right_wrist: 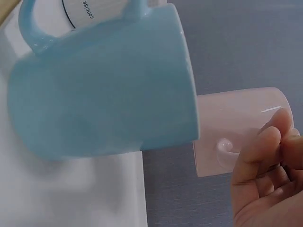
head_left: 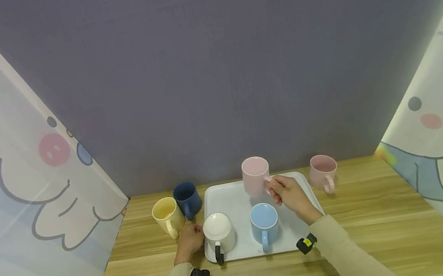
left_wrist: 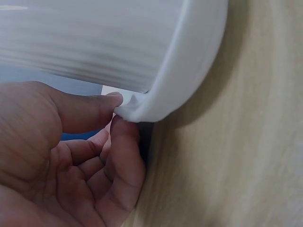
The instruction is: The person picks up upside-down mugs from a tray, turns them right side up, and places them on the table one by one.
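My right hand (head_left: pixel 289 194) pinches the handle of a pale pink mug (head_left: pixel 256 177), which is upright over the back of a white tray (head_left: pixel 232 199). In the right wrist view the fingers are curled at that handle, and the pink mug (right_wrist: pixel 236 106) is partly behind a light blue mug (right_wrist: pixel 104 94). At the tray's left side, my left hand (head_left: pixel 190 241) pinches the tray's rim (left_wrist: pixel 137 111) between thumb and finger. A white mug (head_left: pixel 220 236) with a black handle stands on the tray beside it. The light blue mug (head_left: pixel 264 223) stands on the tray's front half.
Left of the tray, a yellow mug (head_left: pixel 167 215) stands close to a dark blue mug (head_left: pixel 187 200). Another pink mug (head_left: pixel 323 173) is right of the tray. The wooden table (head_left: pixel 375 215) ends at a grey back wall (head_left: pixel 213 85), with cartoon-printed curtains at both sides.
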